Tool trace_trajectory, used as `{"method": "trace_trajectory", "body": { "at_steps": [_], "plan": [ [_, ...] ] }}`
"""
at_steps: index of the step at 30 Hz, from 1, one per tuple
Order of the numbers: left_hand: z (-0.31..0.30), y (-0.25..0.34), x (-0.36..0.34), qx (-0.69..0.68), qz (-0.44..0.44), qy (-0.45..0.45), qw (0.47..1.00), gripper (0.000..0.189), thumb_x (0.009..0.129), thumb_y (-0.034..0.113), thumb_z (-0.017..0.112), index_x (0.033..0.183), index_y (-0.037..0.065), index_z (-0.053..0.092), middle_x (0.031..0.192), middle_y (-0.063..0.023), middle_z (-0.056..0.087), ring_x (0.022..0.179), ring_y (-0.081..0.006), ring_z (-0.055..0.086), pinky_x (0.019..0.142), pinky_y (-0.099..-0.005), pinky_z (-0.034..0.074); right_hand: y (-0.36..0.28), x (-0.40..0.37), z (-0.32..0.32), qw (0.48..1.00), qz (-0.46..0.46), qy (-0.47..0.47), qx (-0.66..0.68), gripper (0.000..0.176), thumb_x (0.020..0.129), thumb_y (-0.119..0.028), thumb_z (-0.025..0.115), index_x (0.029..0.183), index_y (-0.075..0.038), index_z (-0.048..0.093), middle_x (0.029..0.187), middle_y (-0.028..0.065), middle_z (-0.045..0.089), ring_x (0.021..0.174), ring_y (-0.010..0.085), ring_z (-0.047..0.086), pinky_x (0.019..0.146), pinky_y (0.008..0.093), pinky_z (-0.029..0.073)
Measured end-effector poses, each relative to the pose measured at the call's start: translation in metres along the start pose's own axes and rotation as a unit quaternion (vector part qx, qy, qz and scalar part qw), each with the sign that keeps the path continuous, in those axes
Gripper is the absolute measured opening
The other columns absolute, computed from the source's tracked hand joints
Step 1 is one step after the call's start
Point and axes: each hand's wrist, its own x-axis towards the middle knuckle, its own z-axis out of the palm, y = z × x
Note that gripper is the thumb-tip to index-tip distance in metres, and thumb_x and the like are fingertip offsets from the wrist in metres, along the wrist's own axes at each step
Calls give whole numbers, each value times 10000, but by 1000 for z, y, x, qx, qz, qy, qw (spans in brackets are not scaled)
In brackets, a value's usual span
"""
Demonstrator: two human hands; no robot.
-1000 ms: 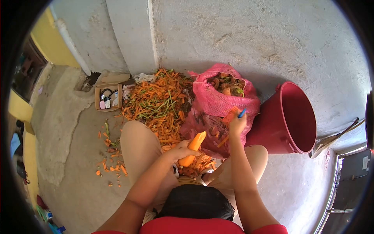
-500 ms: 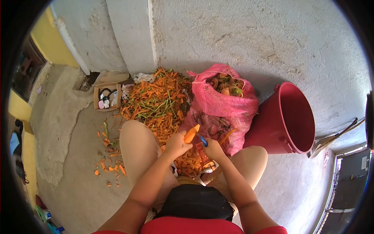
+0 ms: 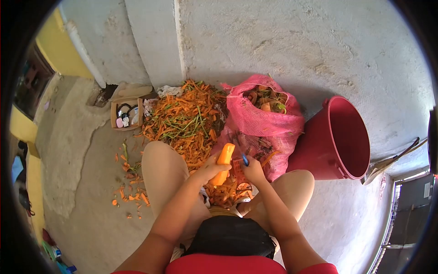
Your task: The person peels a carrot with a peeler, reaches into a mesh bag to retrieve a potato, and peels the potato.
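My left hand (image 3: 208, 169) is wrapped round a peeled orange carrot (image 3: 225, 160), which stands nearly upright between thumb and fingers. Just to its right, my right hand (image 3: 253, 171) is closed on a tool with a blue handle (image 3: 245, 160); its far end is too small to make out. The tool and carrot are a little apart. Below both hands, between my legs, lies a heap of orange peelings (image 3: 223, 194). A red plastic lattice piece (image 3: 237, 169) shows between the hands.
Ahead is a large pile of carrot peels and green stems (image 3: 185, 121). Right of it stand a pink mesh sack (image 3: 262, 121) and a tilted dark red bucket (image 3: 315, 146). A small cardboard box (image 3: 126, 114) sits at the left, near scattered carrot bits (image 3: 132, 197).
The carrot has turned more upright and shows more of its length in my left hand. My right hand has shifted slightly right, away from the carrot.
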Motion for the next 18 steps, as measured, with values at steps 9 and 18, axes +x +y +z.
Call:
{"method": "trace_trajectory", "body": {
  "at_steps": [9,18],
  "plan": [
    [-8,-22,16,195,25,78,977,451,691,222,648,1039,-6,472,839,-104,552,741,-177,549,658,-291,422,-11,-11,-2,987,-89,13,-130,148,704,-110,521,812,-12,493,597,211,521,586,383,524,532,444,403],
    [-6,-16,11,341,102,91,930,442,656,182,641,1017,-24,491,843,-153,566,752,-236,560,669,-293,419,-5,-9,-6,985,-39,-44,-160,157,704,-165,507,771,-23,503,674,219,551,670,384,545,599,459,427]
  ]
}}
